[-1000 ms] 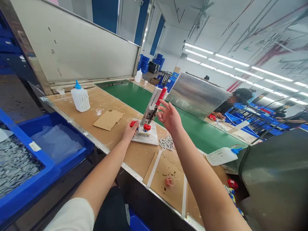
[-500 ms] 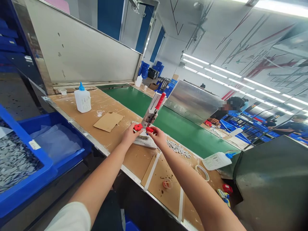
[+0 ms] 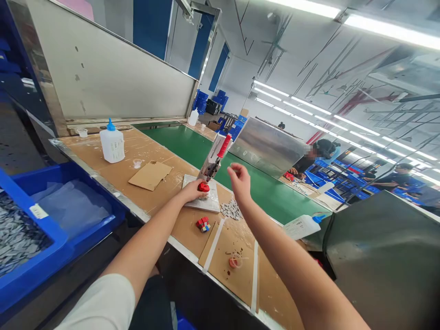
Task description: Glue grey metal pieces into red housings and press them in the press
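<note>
Red-blue piece (image 3: pixel 203 224) is newly lying on brown table (image 3: pixel 184 223), green belt (image 3: pixel 264 185) at its two o'clock; left hand (image 3: pixel 191 191) is pinching red block (image 3: pixel 203 187), right hand's (image 3: pixel 241 181) grip unclear.

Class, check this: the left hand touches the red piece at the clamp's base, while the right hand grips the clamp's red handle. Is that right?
Not the right hand: the head view shows it raised, apart from the red handle of the clamp. The left hand does touch the red piece at its base.

Both hands (image 3: pixel 240 182) near red-handled clamp (image 3: pixel 224 145)
</note>
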`<control>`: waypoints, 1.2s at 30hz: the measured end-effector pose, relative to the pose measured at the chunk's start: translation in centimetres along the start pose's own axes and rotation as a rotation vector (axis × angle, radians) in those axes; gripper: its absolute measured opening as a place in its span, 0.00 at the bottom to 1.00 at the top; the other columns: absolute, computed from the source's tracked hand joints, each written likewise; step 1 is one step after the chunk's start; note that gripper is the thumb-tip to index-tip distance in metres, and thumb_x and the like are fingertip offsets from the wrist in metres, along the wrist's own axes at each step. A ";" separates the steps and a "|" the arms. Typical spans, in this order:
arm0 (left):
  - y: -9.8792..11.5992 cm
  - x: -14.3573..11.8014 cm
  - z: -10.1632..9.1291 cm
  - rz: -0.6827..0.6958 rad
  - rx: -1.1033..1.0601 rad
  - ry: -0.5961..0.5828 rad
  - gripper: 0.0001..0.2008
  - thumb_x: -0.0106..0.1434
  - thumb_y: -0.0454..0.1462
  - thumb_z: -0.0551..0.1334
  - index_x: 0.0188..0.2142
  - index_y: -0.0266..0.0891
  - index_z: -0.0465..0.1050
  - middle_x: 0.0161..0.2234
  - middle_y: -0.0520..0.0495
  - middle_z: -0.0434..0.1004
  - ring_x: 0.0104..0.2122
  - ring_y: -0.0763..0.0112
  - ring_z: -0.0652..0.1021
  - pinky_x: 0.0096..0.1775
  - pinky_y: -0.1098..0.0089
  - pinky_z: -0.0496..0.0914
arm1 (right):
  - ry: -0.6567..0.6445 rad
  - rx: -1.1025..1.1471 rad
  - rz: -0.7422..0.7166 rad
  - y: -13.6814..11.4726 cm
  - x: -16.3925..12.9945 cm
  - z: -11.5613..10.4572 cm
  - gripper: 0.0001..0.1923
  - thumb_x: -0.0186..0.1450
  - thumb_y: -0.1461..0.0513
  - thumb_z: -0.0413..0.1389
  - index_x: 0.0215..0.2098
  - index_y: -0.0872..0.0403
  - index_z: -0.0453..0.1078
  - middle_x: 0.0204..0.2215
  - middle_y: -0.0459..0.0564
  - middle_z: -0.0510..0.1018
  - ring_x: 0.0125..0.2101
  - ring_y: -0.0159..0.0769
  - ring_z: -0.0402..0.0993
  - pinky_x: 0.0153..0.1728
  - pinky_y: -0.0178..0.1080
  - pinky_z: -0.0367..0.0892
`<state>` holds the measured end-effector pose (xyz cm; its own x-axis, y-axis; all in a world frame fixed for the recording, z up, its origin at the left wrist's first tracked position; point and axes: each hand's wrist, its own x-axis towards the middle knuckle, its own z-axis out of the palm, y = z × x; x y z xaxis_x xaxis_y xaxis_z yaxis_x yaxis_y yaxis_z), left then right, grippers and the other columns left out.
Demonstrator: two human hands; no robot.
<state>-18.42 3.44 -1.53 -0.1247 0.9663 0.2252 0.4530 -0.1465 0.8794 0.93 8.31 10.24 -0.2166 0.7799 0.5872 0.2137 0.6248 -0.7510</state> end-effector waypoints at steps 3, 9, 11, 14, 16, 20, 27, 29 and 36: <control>-0.3 0.6 0.3 -0.002 -0.044 0.023 0.27 0.52 0.43 0.76 0.50 0.41 0.74 0.48 0.41 0.83 0.47 0.52 0.82 0.55 0.51 0.75 | -0.025 0.042 -0.086 -2.5 5.5 0.8 0.29 0.64 0.47 0.63 0.57 0.54 0.71 0.54 0.58 0.80 0.45 0.41 0.77 0.53 0.49 0.74; -1.0 0.9 0.3 0.018 -0.125 0.037 0.27 0.52 0.46 0.76 0.48 0.40 0.74 0.44 0.44 0.83 0.45 0.55 0.81 0.56 0.48 0.75 | -0.203 0.092 -0.131 -3.8 8.4 2.8 0.28 0.67 0.46 0.60 0.57 0.52 0.69 0.45 0.54 0.82 0.42 0.41 0.80 0.48 0.47 0.79; -1.3 0.8 0.2 0.025 -0.142 0.040 0.26 0.52 0.45 0.76 0.48 0.40 0.75 0.44 0.44 0.82 0.45 0.55 0.81 0.56 0.48 0.75 | -0.213 0.059 -0.165 -3.8 7.8 2.7 0.23 0.68 0.47 0.59 0.54 0.52 0.70 0.42 0.52 0.82 0.40 0.40 0.80 0.47 0.47 0.79; -1.7 0.9 0.3 0.027 -0.153 0.052 0.25 0.52 0.43 0.76 0.47 0.40 0.76 0.44 0.43 0.82 0.45 0.53 0.81 0.56 0.46 0.75 | -0.268 0.060 -0.224 -4.0 6.5 1.9 0.18 0.70 0.51 0.59 0.52 0.51 0.70 0.43 0.51 0.81 0.39 0.39 0.81 0.46 0.46 0.79; -1.9 1.1 0.4 0.025 -0.159 0.059 0.24 0.51 0.43 0.76 0.47 0.40 0.77 0.44 0.43 0.82 0.45 0.53 0.80 0.57 0.45 0.74 | -0.284 0.076 -0.255 -4.4 5.3 1.2 0.15 0.70 0.52 0.59 0.51 0.51 0.69 0.45 0.51 0.80 0.40 0.39 0.82 0.46 0.44 0.79; -2.3 1.5 0.7 0.020 -0.180 0.060 0.26 0.50 0.44 0.76 0.48 0.39 0.77 0.43 0.43 0.82 0.45 0.53 0.81 0.57 0.46 0.74 | -0.300 -0.003 -0.416 -4.9 2.6 -0.4 0.11 0.71 0.55 0.59 0.49 0.49 0.70 0.47 0.52 0.79 0.48 0.40 0.79 0.50 0.45 0.78; -2.5 1.3 1.0 0.085 -0.213 0.056 0.28 0.51 0.48 0.76 0.48 0.38 0.77 0.41 0.44 0.83 0.42 0.57 0.81 0.53 0.53 0.75 | -0.323 -0.181 -0.711 -2.6 -2.2 -1.5 0.09 0.75 0.63 0.56 0.52 0.47 0.73 0.52 0.54 0.78 0.58 0.42 0.77 0.58 0.47 0.76; -2.3 1.2 0.9 0.101 -0.218 0.051 0.28 0.51 0.48 0.76 0.48 0.38 0.78 0.41 0.45 0.83 0.41 0.58 0.81 0.52 0.55 0.75 | -0.329 -0.190 -0.728 -1.4 -3.1 -1.3 0.11 0.75 0.64 0.55 0.53 0.46 0.73 0.52 0.54 0.77 0.62 0.44 0.75 0.60 0.47 0.75; -1.8 1.0 0.8 0.112 -0.194 0.042 0.26 0.52 0.47 0.75 0.47 0.37 0.79 0.40 0.45 0.83 0.40 0.60 0.80 0.50 0.59 0.74 | -0.308 -0.196 -0.811 1.7 -4.8 -0.4 0.15 0.74 0.67 0.54 0.55 0.47 0.73 0.52 0.55 0.77 0.65 0.47 0.73 0.61 0.49 0.76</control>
<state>-18.68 4.86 -3.26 -0.1220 0.9326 0.3397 0.2880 -0.2943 0.9113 2.74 5.63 6.23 -0.6126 0.0677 0.7875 0.0365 0.9977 -0.0574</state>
